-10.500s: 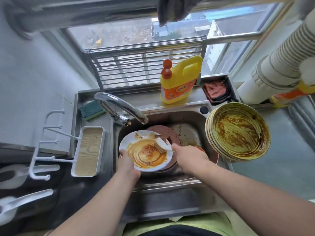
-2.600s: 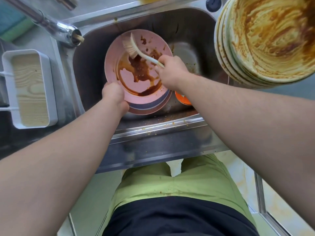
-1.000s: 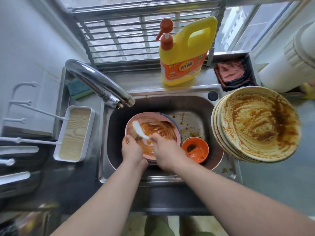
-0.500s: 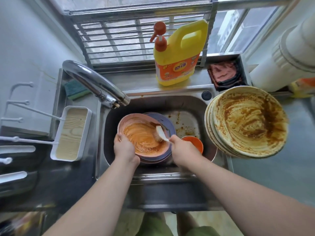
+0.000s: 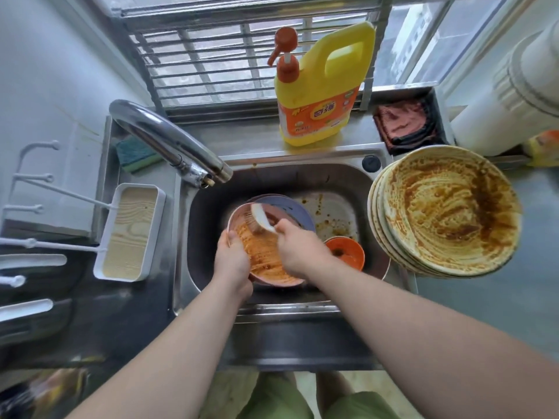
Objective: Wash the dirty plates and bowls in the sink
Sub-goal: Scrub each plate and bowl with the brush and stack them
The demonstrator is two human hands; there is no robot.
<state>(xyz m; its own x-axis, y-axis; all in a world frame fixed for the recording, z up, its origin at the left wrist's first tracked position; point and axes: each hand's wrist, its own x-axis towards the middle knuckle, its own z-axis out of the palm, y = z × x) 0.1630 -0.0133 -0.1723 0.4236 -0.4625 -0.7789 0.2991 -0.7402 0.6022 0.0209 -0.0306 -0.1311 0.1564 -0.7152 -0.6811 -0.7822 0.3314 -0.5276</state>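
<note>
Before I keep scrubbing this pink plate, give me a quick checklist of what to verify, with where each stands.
1. Left hand grips the pink plate at its rim: ok.
2. Right hand holds the brush, head on the plate: ok.
3. Plate free of sauce: not ok, orange smears remain.
4. Water running from the faucet: cannot tell, no stream visible.
5. Detergent bottle upright behind the sink: ok.
6. Stack of dirty plates washed: not ok.

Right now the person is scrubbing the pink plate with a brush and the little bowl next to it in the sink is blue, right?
Almost. The head view shows the small bowl is orange, not blue. The right hand does scrub the pink plate with a brush.
</note>
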